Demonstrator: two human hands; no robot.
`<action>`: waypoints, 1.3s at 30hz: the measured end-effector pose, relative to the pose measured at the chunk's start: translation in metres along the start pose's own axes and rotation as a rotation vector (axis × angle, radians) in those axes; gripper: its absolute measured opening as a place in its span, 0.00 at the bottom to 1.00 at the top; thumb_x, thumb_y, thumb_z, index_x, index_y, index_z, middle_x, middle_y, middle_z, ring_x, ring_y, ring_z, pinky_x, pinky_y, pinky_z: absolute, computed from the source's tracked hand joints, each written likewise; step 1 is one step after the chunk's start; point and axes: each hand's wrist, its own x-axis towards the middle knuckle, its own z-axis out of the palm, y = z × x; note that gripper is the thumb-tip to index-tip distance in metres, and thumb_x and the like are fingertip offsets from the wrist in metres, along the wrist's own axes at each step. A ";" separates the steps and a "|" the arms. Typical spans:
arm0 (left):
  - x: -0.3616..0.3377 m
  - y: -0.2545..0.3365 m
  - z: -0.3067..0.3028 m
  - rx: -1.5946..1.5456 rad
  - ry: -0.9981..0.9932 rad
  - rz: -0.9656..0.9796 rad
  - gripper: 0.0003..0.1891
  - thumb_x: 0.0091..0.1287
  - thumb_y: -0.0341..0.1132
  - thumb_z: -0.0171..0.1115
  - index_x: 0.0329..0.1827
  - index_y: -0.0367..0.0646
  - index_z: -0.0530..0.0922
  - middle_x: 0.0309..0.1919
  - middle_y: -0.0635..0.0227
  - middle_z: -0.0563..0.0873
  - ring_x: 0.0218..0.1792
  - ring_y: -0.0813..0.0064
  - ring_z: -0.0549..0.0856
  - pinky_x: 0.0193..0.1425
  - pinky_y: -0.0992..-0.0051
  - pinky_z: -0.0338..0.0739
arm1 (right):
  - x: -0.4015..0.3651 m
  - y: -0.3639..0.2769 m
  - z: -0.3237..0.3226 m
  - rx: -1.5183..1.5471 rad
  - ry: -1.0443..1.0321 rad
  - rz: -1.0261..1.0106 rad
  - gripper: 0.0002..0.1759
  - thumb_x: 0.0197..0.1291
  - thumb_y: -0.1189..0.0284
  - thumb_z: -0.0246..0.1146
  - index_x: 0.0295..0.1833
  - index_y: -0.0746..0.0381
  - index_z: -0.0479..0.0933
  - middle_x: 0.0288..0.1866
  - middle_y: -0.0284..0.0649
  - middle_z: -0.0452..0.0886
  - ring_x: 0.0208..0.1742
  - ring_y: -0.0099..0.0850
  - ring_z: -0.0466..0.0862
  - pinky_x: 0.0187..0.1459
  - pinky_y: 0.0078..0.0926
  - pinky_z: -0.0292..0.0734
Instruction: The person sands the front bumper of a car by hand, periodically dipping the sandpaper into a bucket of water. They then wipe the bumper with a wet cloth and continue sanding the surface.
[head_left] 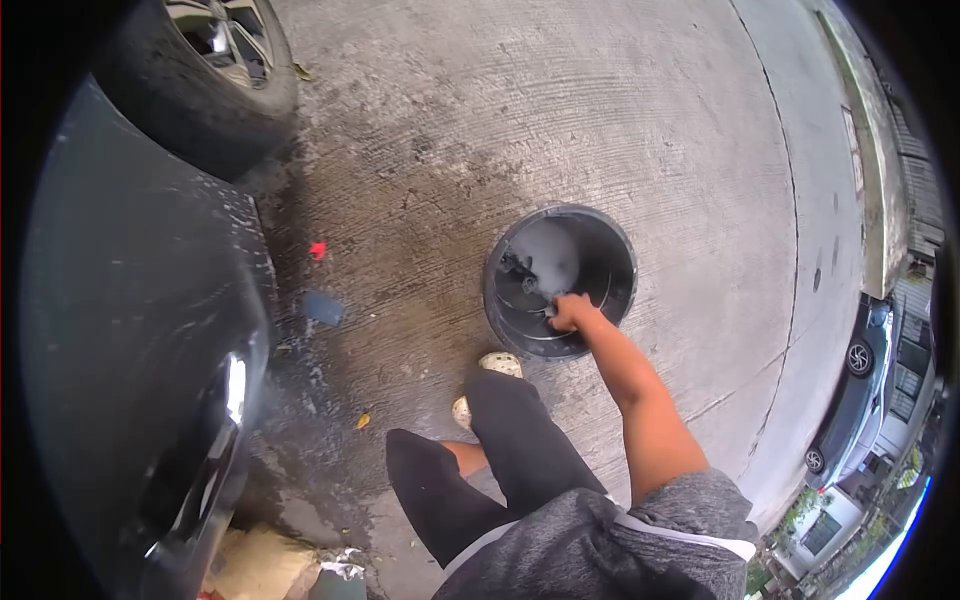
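My right hand (570, 312) reaches down into a round black tub (622, 235) on the concrete. Its fingers look curled together at the water; whatever they hold, if anything, is too small to make out. White suds (548, 252) float on one side of the tub, and a dark crumpled thing, perhaps a cloth (518, 272), lies beside them. My left hand is out of view. The dark car's body (150, 270) fills the left side, with whitish foam streaks along its edge.
The car's wheel (225, 90) stands at upper left. A bluish flat piece (323, 308) and a small red thing (318, 250) lie on wet concrete. Light clogs (500, 364) are close to the tub. Crumpled brown paper (262, 565) sits at lower left. Another car (850, 385) is parked far right.
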 end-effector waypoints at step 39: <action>0.108 0.030 -0.033 0.051 0.461 -0.061 0.33 0.83 0.56 0.36 0.77 0.38 0.66 0.78 0.47 0.65 0.81 0.51 0.59 0.84 0.59 0.48 | 0.143 0.055 0.022 -0.181 0.474 -0.066 0.27 0.62 0.50 0.60 0.52 0.60 0.85 0.53 0.47 0.87 0.62 0.42 0.81 0.63 0.41 0.74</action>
